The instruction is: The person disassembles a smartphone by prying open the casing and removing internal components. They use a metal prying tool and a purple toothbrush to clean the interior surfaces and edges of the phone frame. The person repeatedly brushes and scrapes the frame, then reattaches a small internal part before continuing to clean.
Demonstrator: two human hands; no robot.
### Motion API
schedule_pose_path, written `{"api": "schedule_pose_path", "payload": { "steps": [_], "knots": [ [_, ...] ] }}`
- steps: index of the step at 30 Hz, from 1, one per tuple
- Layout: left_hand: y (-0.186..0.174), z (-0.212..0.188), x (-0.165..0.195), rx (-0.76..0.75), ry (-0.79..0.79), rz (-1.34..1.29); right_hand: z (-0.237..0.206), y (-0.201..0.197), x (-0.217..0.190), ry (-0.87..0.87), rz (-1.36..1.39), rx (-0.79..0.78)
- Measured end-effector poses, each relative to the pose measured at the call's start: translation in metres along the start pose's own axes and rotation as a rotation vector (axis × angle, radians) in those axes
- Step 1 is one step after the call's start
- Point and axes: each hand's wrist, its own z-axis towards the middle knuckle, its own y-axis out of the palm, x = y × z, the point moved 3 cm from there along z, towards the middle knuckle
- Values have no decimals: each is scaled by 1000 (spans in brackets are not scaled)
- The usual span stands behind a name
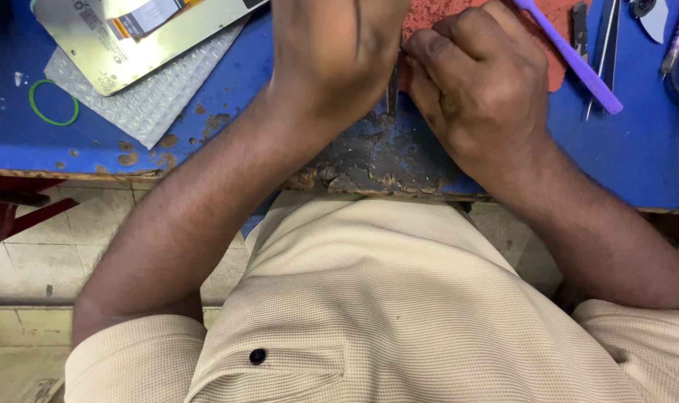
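I note the left hand (332, 56) and the right hand (481, 82) pressed close together over the worn front edge of the blue workbench (638, 164), both curled into narrow fists around a thin dark metal tool (392, 89) that shows only in the gap between them; I cannot tell which hand actually grips it. The hands sit on the near edge of a red mat (436, 15). Beside the right hand a purple plastic stick (574, 60) lies across that mat, with tweezers (604, 52) just beyond; well off to the left I log a phone screen panel (123, 37) on bubble wrap (149, 97) and a green rubber band (53, 102).
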Motion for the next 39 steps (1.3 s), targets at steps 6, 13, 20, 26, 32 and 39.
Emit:
{"api": "schedule_pose_path", "payload": {
  "steps": [6,13,20,26,32,39],
  "knots": [
    [-30,-15,21,-2,149,149,-1,-1,0,68,61,-16],
    [-46,-19,24,-215,11,-242,-8,-2,-1,140,196,-54],
    [-50,-10,27,-291,112,-422,0,-3,11,113,153,9],
    [-49,-11,22,-286,57,-379,5,1,29,45,176,15],
    [-45,-13,21,-245,40,-445,0,-7,18,89,199,-33],
    [-43,-11,27,-194,49,-576,-11,-14,2,162,212,-82]
  ]
}}
